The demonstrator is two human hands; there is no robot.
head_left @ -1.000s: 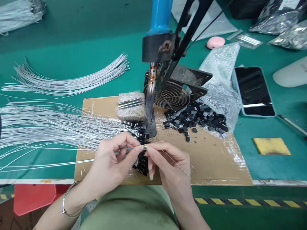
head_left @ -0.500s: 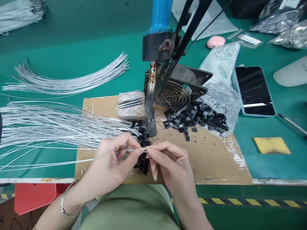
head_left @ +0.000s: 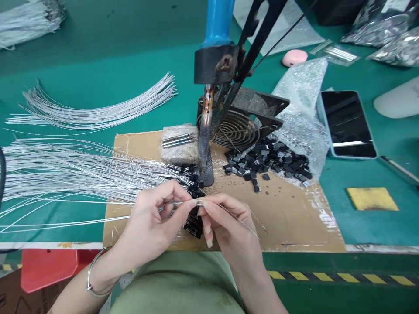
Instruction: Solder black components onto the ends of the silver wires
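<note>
My left hand point(head_left: 160, 222) pinches thin white wires point(head_left: 176, 203) between thumb and forefinger. Fingertip to fingertip with it, my right hand point(head_left: 232, 222) is closed on the wire ends, and fine solder-like strands point(head_left: 250, 229) run back across its fingers. What lies exactly between the fingertips is too small to make out. Behind and below the hands lie black connectors point(head_left: 194, 226) on the ends of a large bundle of white wires point(head_left: 81, 170). The metal tip of a blue-handled soldering iron point(head_left: 204, 144) points down just above the hands.
A fan point(head_left: 240, 126) stands behind the iron, beside a pile of loose black connectors point(head_left: 268, 161) on the cardboard point(head_left: 294, 222). A block with metal tips point(head_left: 179, 148) sits left. Farther right are a phone point(head_left: 347, 124) and a yellow sponge point(head_left: 372, 198); another wire bundle point(head_left: 98, 113) lies back left.
Both hands keep their pinch at nearly the same spot. The right hand has turned slightly, and the thin strands behind it have shifted and spread. The view has moved slightly.
</note>
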